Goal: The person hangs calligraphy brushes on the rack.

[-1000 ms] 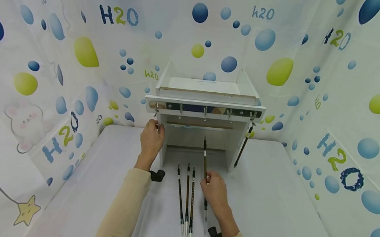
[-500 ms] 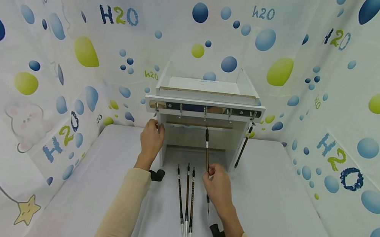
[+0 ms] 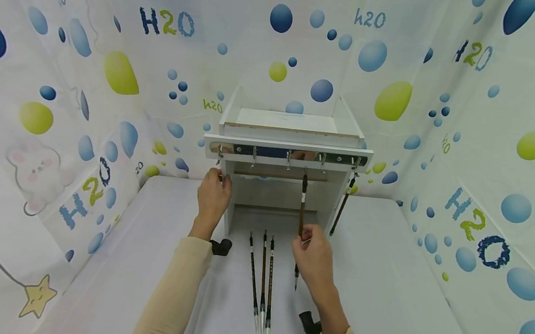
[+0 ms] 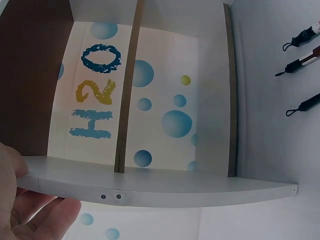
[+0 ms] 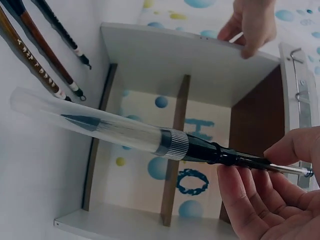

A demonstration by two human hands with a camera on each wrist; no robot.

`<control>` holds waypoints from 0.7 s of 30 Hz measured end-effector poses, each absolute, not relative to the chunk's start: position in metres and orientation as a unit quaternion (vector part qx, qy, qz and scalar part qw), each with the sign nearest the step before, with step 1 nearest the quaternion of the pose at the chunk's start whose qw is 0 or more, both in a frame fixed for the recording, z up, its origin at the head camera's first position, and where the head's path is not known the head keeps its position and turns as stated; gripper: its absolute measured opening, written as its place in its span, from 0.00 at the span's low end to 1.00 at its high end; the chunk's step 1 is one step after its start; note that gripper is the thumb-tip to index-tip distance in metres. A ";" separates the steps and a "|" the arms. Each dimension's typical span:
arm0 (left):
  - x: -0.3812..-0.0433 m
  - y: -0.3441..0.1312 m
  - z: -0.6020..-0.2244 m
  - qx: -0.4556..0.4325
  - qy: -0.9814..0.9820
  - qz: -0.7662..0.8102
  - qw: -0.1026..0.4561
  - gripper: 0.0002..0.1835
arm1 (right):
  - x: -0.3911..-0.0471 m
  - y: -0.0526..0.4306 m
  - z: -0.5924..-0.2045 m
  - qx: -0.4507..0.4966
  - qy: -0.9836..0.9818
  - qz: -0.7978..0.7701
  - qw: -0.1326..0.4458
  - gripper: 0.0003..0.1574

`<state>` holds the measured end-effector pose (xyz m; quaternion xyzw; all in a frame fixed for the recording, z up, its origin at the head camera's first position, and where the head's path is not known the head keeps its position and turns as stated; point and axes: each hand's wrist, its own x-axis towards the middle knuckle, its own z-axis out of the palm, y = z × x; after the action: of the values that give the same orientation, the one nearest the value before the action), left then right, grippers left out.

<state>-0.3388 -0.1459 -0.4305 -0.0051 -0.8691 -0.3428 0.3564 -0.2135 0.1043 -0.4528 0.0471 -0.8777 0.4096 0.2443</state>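
My right hand (image 3: 315, 256) pinches a calligraphy brush (image 3: 302, 205) by its handle, its hanging loop up and tip down. The loop end is close to the hook rail (image 3: 273, 152), between the middle hook and the one to its right; whether it touches is unclear. In the right wrist view a clear cap (image 5: 95, 125) covers the bristles. My left hand (image 3: 213, 199) grips the left side panel (image 4: 155, 192) of a white shelf unit (image 3: 294, 137), thumb on one face and fingers on the other. Another brush (image 3: 342, 206) hangs at the rail's right end.
Three capped brushes (image 3: 263, 282) lie side by side on the white tabletop (image 3: 382, 285), in front of the shelf. An open tray (image 3: 286, 120) forms the shelf's top. Patterned cloth walls (image 3: 279, 44) enclose the table.
My right hand has lifted the brush toward the hook rail and shifted it right, and the brush now stands almost vertical. The left hand has stayed on the shelf panel.
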 end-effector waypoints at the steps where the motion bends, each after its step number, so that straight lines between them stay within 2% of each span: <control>1: -0.339 -0.146 -0.431 -0.006 -0.869 -0.343 0.357 0.13 | -0.214 0.105 -0.452 0.045 -0.877 0.411 0.244 0.16; 14: -0.339 -0.146 -0.431 -0.003 -0.869 -0.343 0.357 0.13 | -0.217 0.115 -0.453 0.026 -0.870 0.427 0.247 0.16; 21: -0.340 -0.145 -0.433 -0.011 -0.860 -0.344 0.376 0.14 | -0.219 0.119 -0.457 0.019 -0.870 0.426 0.247 0.16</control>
<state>-0.3403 -0.1449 -0.4334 -0.0114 -0.8603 -0.3437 0.3764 -0.2187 0.1187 -0.4574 0.0187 -0.8701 0.4261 0.2469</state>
